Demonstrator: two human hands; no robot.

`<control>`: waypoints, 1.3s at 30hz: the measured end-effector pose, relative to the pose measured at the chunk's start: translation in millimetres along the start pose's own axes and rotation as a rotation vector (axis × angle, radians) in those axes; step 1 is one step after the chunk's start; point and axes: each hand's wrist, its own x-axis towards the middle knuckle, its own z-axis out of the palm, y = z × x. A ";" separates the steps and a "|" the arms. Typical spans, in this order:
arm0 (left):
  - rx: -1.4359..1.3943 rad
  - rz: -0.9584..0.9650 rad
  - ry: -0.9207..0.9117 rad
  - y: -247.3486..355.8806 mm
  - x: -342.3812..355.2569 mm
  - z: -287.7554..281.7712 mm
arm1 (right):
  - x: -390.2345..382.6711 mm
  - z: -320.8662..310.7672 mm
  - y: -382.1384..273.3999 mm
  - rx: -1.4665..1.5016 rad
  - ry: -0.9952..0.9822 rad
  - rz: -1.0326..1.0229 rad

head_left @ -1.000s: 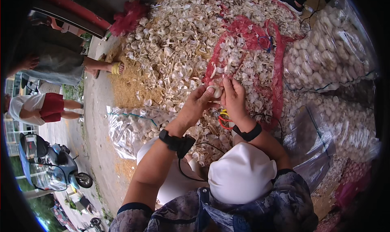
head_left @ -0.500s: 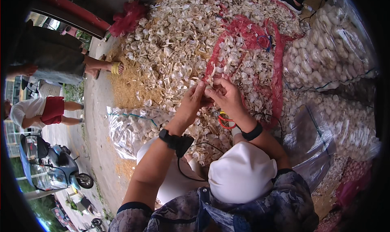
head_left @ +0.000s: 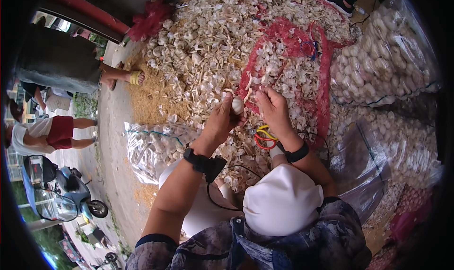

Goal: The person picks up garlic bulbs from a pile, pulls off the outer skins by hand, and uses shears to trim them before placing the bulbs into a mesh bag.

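Holding garlic bulb (head_left: 237,105) in left hand (head_left: 220,121), above heap of garlic peelings (head_left: 203,76).
Grips bulb between thumb and fingers; holds right hand (head_left: 275,111) just beside, narrowly curled (cannot tell whether pinching anything).

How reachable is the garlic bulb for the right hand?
Likely yes: the left hand holds the garlic bulb exposed toward the right hand, close by, and nothing solid seems to block the gap.

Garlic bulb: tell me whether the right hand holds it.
No, the left hand holds the garlic bulb, with the right hand apart from it.
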 end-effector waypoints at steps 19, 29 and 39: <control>-0.066 0.023 0.050 6.9 1.3 -17.4 | -29.3 -34.7 104.7 -1.050 -0.782 0.385; -0.181 -0.025 0.087 12.4 1.3 -13.9 | -89.9 -39.5 166.3 -0.933 -0.660 0.262; 0.373 0.431 0.096 9.0 1.5 -18.8 | -46.0 -32.3 50.7 0.398 -0.413 0.674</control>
